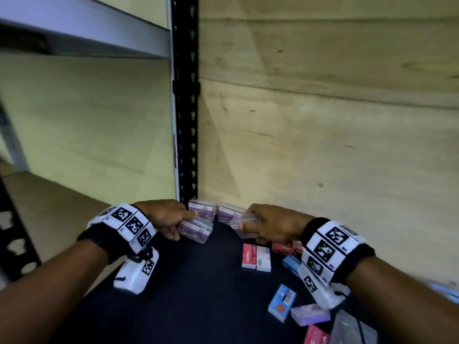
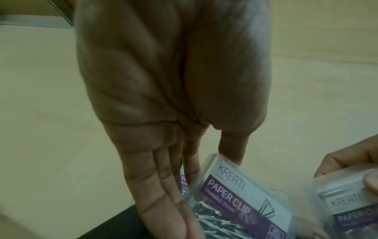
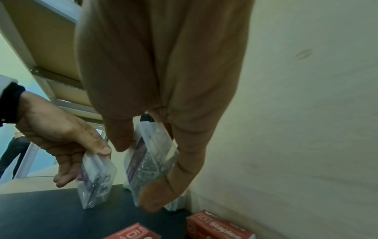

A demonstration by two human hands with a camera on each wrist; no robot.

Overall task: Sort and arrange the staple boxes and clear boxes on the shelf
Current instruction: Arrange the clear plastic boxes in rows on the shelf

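Note:
My left hand grips a clear paper-clip box with a purple label, its lower end at the dark shelf mat. The left wrist view shows that box between thumb and fingers. My right hand pinches a second clear box just above the mat, close to the right of the first. Two more clear boxes stand behind them against the back wall. A red staple box and a white one lie side by side below my right hand.
Blue staple boxes, a purple-tinted clear box and a red box lie scattered at the right front. A black slotted upright stands at the back left; the plywood wall closes the back.

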